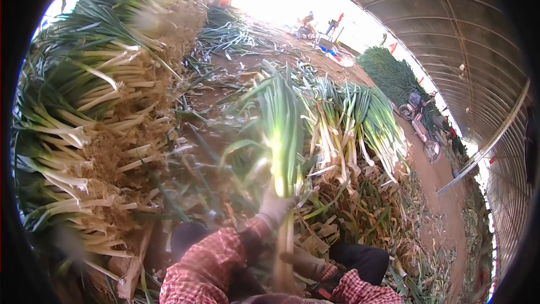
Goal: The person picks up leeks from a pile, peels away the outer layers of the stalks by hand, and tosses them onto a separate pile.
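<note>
Wrapped in a pale glove, my left hand (275,207) grips a bunch of green onions (279,135) around the white stalks. The bunch stands nearly upright in front of me, green leaves at the top. Its lower stalks run down between my knees, where the root end is blurred. My right hand (304,263), also gloved, is low beside those stalks with its fingertips at them. Blur hides how its fingers are bent.
A tall stack of green onions (107,107) lines the left, roots facing inward. More bunches (354,118) lie ahead to the right, above dry leaf litter (360,214). Farther off are a motorbike (419,126) and another green heap (388,70). A slanted pole (484,149) stands right.
</note>
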The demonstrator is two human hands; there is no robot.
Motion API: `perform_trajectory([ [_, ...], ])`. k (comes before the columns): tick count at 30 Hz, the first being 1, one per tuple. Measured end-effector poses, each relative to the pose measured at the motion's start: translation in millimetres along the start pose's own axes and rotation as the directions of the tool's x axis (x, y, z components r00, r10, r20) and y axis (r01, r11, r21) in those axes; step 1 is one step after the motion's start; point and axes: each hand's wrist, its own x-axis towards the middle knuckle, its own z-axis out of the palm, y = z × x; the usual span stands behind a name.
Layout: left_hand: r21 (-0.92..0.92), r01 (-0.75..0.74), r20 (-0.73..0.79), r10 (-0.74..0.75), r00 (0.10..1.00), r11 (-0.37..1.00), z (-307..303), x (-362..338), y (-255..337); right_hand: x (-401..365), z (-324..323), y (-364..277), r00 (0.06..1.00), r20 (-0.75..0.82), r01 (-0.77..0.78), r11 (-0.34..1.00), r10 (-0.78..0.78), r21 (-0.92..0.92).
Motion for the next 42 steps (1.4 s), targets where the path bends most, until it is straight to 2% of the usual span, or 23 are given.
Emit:
perform_trajectory([
  [2, 0.037, -0.035, 0.028, 0.034, 0.999, 0.999, 5.9, -7.7, 2.6, 1.0, -4.5, -59.2, 0.999, -0.021, 0.031, 0.969, -0.038, -0.246],
  [3, 0.061, -0.064, 0.031, 0.062, 0.998, 0.996, 7.3, -7.1, -6.5, 0.3, -7.9, -93.9, 0.999, 0.018, -0.027, 0.969, 0.032, -0.244],
  [5, 0.058, -0.068, 0.062, 0.064, 0.996, 0.996, 5.4, -5.9, -24.6, 13.9, -32.9, -131.2, 0.916, -0.384, -0.016, 0.943, -0.12, -0.333],
  [7, 0.088, -0.075, 0.087, 0.068, 0.994, 0.993, 10.8, -14.3, -20.3, 37.4, -56.4, -164.4, 0.706, -0.653, 0.268, 0.957, -0.275, -0.113],
  [9, 0.116, -0.098, 0.123, 0.083, 0.989, 0.988, 18.7, -15.0, -15.3, 58.5, -84.0, -206.7, 0.675, -0.58, 0.292, 0.887, -0.456, -0.358],
  [10, 0.129, -0.109, 0.138, 0.091, 0.986, 0.986, 21.7, -15.0, -14.4, 64.1, -77.7, -239.9, 0.663, -0.643, 0.264, 0.923, -0.385, -0.28],
  [11, 0.141, -0.115, 0.147, 0.094, 0.985, 0.983, 23.3, -16.8, -15.1, 86.4, -103.0, -239.1, 0.667, -0.591, 0.263, 0.886, -0.453, -0.382],
  [12, 0.152, -0.116, 0.147, 0.094, 0.985, 0.982, 23.0, -20.1, -17.5, 101.6, -109.8, -249.3, 0.55, -0.588, 0.149, 0.762, -0.593, -0.63],
  [13, 0.203, -0.137, 0.143, 0.109, 0.984, 0.97, 23.5, -21.2, -19.1, 112.4, -114.0, -254.0, 0.48, -0.459, 0.184, 0.597, -0.748, -0.78],
  [16, 0.442, -0.151, 0.07, 0.134, 0.989, 0.884, 25.1, -18.5, -31.9, 114.0, -77.1, -296.1, 0.788, -0.202, -0.025, 0.297, -0.582, -0.954],
  [17, 0.526, -0.126, 0.039, 0.124, 0.991, 0.841, 27.1, -23.1, -24.0, 127.7, -64.4, -305.0, 0.885, -0.237, -0.212, 0.106, -0.401, -0.971],
  [20, 0.655, -0.046, -0.011, 0.07, 0.997, 0.754, 33.2, -34.3, -7.2, 161.8, -45.5, -292.3, 0.897, -0.214, -0.326, -0.254, -0.386, -0.911],
  [22, 0.658, -0.039, -0.007, 0.059, 0.998, 0.752, 34.9, -30.6, -12.6, 183.3, -44.5, -293.5, 0.958, -0.281, -0.223, -0.474, 0.053, -0.852],
  [25, 0.691, -0.153, 0.026, 0.188, 0.982, 0.706, 31.4, -29.6, -30.7, 195.6, -49.5, -267.2, 0.951, -0.285, -0.271, 0.122, -0.122, -0.955],
  [27, 0.695, -0.251, 0.081, 0.274, 0.958, 0.673, 29.2, -29.1, -34.2, 202.9, -50.6, -253.5, 0.906, -0.397, -0.27, 0.524, -0.145, -0.808],
  [29, 0.736, -0.269, 0.103, 0.291, 0.951, 0.621, 29.6, -28.4, -35.9, 237.4, -79.9, -220.0, 0.932, -0.331, -0.231, 0.455, -0.151, -0.86],
  [32, 0.486, -0.286, 0.099, 0.273, 0.957, 0.826, 20.3, 5.0, -94.2, 243.2, -81.2, -229.5, 0.925, -0.31, -0.192, 0.435, -0.219, -0.88],
  [34, 0.426, -0.281, 0.098, 0.265, 0.959, 0.86, 24.8, 3.2, -97.7, 234.9, -69.8, -249.5, 0.961, 0.022, 0.015, -0.029, -0.274, -0.999],
  [36, 0.641, -0.242, 0.084, 0.247, 0.965, 0.728, 40.2, -42.1, -28.2, 223.0, -49.1, -310.8, 0.967, -0.059, -0.014, 0.182, -0.246, -0.983],
  [37, 0.661, -0.136, 0.098, 0.095, 0.991, 0.738, 43.1, -43.6, -16.5, 209.1, -41.0, -336.4, 0.941, -0.032, 0.036, 0.193, -0.338, -0.981],
  [39, 0.61, -0.169, 0.125, 0.117, 0.985, 0.774, 40.7, -36.6, -13.4, 200.9, -55.2, -349.2, 0.826, 0.057, 0.154, 0.127, -0.561, -0.98],
  [41, 0.552, -0.212, 0.145, 0.158, 0.977, 0.807, 38.1, -34.1, -21.3, 188.6, -92.8, -360.2, 0.913, -0.005, -0.056, -0.112, -0.409, -0.992],
  [42, 0.567, -0.207, 0.139, 0.155, 0.978, 0.797, 38.5, -34.0, -20.7, 178.6, -111.3, -373.6, 0.967, -0.218, -0.251, -0.339, -0.132, -0.907],
])
